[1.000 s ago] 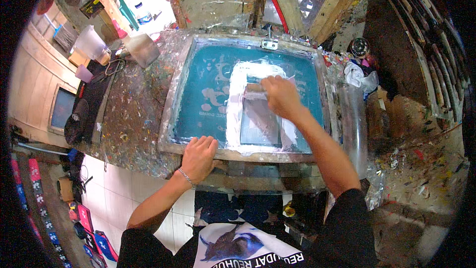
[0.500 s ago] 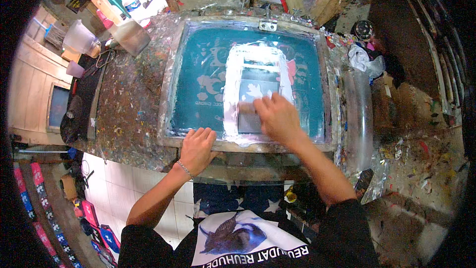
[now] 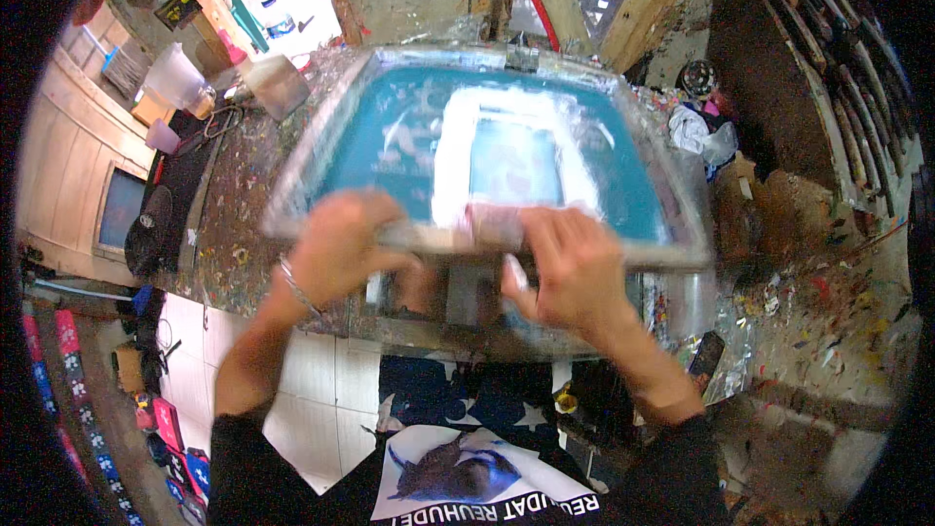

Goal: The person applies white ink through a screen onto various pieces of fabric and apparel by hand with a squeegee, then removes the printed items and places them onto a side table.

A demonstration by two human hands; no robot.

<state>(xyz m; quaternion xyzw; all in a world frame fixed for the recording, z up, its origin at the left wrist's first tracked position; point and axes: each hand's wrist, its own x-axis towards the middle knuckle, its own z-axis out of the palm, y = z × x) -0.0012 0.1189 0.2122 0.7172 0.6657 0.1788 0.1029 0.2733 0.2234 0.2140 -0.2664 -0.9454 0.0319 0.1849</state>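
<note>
A wooden-framed printing screen with teal mesh is tilted up, its near edge raised off the table and its far edge at a metal hinge clamp. White ink borders a pale window in the middle of the mesh. My left hand, blurred, is closed round the frame's near edge, left of centre. In my right hand is a squeegee, held over the near rim beside the white ink; whether those fingers also touch the frame is unclear. Beneath the raised edge, the surface is mostly hidden.
The paint-stained table extends left, with a translucent container at its far-left part. A white cloth lies at the right. Wooden posts stand behind. Cans and a plastic tub sit farther left.
The screen's near edge has risen from the table. My left hand has lifted with it and closed on the frame; my right hand has brought the squeegee back to the near rim.
</note>
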